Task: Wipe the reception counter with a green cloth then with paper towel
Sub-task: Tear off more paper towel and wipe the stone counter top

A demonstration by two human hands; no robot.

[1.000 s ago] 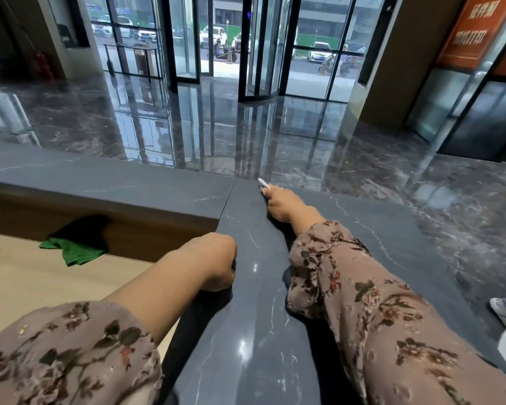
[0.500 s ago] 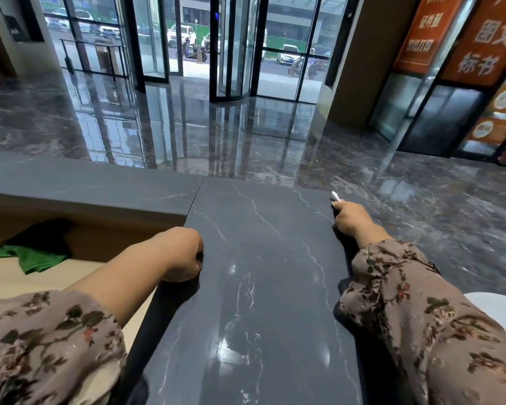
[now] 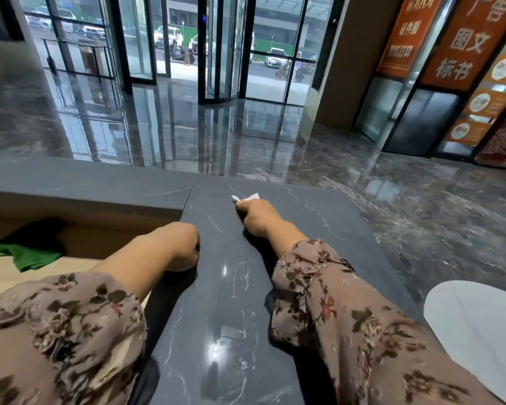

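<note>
Nearby, the left hand [image 3: 181,247] is resting as a curled fist, holding nothing visible, on the bench's [image 3: 231,317] inner edge, with the green cloth [image 3: 27,255] lying on the lower bench [image 3: 0,277] beside it. Farther out, the right hand [image 3: 256,214] is pinching a small paper towel [image 3: 247,197] wad against the bench. Stretching this far is probably risking the wad slipping off the far edge.

the counter [image 3: 225,302] at centre frame is dark grey veined stone, polished and glossy. white crumpled paper towel [image 3: 247,197] lies upon it. soft matt green cloth [image 3: 27,255], left edge, rests on a pale wood-look desk [image 3: 0,273].
</note>
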